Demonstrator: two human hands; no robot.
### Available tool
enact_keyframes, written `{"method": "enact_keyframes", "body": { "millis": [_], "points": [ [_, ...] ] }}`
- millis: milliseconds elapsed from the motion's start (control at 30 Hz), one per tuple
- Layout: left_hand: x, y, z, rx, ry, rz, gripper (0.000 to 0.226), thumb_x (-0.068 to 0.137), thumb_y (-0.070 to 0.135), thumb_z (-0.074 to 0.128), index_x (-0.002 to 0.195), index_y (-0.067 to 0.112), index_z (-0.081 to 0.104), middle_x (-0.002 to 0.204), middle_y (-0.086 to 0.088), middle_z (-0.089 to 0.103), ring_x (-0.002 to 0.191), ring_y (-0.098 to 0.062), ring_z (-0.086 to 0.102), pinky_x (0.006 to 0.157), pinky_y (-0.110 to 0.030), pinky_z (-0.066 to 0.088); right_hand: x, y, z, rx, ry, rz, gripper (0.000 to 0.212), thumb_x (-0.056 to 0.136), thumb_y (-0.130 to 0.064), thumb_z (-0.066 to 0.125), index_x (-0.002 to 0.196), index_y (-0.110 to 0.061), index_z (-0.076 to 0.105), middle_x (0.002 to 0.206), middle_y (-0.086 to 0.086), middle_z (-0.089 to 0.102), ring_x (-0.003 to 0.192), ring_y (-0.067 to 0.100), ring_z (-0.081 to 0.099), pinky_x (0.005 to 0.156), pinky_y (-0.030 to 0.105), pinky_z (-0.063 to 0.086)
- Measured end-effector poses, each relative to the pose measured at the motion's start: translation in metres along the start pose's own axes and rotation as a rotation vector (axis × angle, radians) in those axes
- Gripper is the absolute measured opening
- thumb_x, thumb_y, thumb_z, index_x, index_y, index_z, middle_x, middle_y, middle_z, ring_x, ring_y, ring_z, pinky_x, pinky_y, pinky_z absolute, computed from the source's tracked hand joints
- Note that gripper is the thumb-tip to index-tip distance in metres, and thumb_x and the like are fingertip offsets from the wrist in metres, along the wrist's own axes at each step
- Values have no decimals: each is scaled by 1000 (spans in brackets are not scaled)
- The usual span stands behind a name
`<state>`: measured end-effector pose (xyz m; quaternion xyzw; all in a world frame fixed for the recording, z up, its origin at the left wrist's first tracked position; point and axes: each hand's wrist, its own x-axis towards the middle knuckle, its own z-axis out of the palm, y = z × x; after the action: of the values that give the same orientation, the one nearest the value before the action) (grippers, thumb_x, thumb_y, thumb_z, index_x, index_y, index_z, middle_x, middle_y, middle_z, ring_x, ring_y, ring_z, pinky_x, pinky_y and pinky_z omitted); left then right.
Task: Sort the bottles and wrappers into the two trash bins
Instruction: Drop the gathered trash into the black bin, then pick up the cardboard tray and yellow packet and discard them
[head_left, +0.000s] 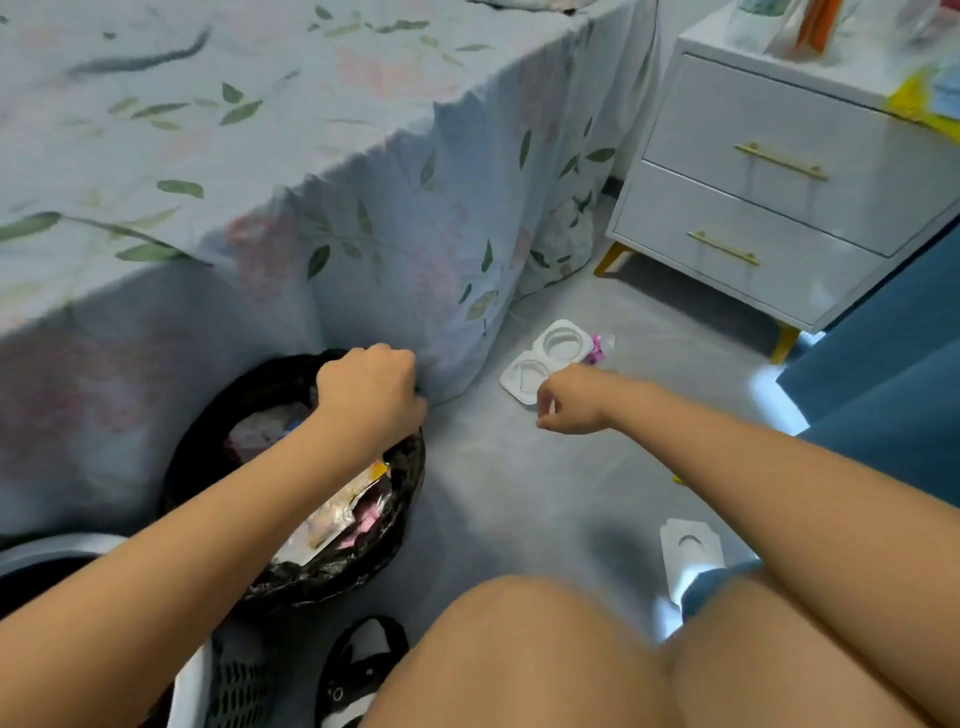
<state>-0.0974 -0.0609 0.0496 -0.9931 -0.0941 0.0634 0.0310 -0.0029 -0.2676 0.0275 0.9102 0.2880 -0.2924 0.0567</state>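
A glossy black plastic liner (400, 467) is lining the bin and catching the light beside the matt floral cloth bedsheet (260, 156). The white moulded tray (545, 364) is looking like smooth plastic, and the white nightstand (769, 197) is showing a smooth finish with brassy metal handles (782, 162).

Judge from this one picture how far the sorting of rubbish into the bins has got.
Partly done. The black-lined bin already holds wrappers and foil. In hand: the left hand is curled at the bin's rim, what it holds hidden; the right hand reaches toward the white two-cup tray. Left on the floor: that tray, a pink wrapper behind it, and a white card piece. No bottles visible.
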Motion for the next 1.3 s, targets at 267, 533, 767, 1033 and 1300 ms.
{"method": "enact_keyframes", "body": {
  "millis": [267,533,767,1033,1300],
  "points": [
    [25,120,36,-178,-168,270,29,91,38,49,116,32,63,121,1,57,114,-22,54,82,-33,43,-23,133,84,235,208,293,31,85,-38,53,113,-34,65,120,3,60,115,26,53,96,39,47],
    [50,123,126,-7,-358,417,30,91,47,49,101,28,72,111,2,57,110,-18,54,83,-30,49,-24,177,273,610,27,772,79,80,-45,67,142,-12,32,137,13,45,129,31,41,103,36,36],
    [67,153,173,-226,-417,363,28,90,44,52,109,31,66,119,4,54,112,-18,55,88,-30,47,-13,187,324,805,21,962,102,61,-40,86,138,-9,27,134,14,47,123,34,46,97,41,42],
    [54,176,185,-368,-478,350,39,89,48,53,123,27,58,125,3,53,112,-18,56,90,-31,48,4,165,303,1263,287,749,51,70,-26,83,116,-22,60,111,-2,68,104,20,63,84,33,49],
    [50,175,188,-640,-558,54,52,87,61,49,113,18,60,108,3,66,100,-18,62,83,-31,53,25,105,225,1663,371,388,36,73,-5,79,96,-26,62,82,-18,73,74,-3,69,60,15,53]
  ]
}}
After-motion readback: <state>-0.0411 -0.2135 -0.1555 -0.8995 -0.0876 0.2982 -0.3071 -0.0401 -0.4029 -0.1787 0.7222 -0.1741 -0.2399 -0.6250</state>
